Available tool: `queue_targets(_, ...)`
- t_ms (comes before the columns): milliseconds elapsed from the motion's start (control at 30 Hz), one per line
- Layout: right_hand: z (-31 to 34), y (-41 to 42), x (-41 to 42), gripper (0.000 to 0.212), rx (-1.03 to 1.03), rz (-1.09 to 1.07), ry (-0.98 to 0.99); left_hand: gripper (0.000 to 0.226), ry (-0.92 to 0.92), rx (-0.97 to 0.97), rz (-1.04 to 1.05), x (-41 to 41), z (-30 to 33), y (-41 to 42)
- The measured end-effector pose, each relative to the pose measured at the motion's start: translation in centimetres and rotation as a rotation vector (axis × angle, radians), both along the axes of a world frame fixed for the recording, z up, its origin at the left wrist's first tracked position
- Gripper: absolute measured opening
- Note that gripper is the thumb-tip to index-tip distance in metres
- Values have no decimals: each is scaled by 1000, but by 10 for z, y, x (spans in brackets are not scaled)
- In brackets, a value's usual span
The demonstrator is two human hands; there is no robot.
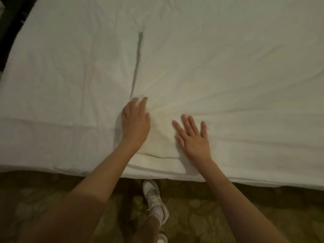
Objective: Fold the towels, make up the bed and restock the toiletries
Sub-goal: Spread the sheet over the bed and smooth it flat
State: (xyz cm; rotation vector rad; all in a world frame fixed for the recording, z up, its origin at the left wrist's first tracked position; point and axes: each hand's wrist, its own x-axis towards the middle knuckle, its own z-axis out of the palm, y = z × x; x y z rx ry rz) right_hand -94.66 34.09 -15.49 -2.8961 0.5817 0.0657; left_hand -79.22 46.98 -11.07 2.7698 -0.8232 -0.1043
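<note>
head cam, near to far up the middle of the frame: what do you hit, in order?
White laced sneaker on patterned olive carpet → near edge of white wrinkled bed sheet → right hand flat on it → left hand → long dark crease.

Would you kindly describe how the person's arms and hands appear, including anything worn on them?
Both forearms are bare, with no sleeves in view. The left hand and right hand wear no gloves, and no rings, watch or bracelets show. The nails look short and unpainted.

Both bare arms reach forward; left hand [135, 122] and right hand [192, 137] lie flat, fingers straight
</note>
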Motion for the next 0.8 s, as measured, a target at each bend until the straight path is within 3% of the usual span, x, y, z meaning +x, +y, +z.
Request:
queue_targets(167,3,-85,-51,50,12,-194,87,50,-21,80,-362,-34,-16,-89)
queue_targets(367,20,-177,-153,59,25,-402,197,51,11,116,-717,-135,-40,-179)
queue_targets(600,30,-293,-304,51,77,-555,272,53,20,172,-921,-273,-35,-325)
queue_targets(800,33,-433,-422,70,80,-544,277,59,26,219,-975,-397,-23,-477)
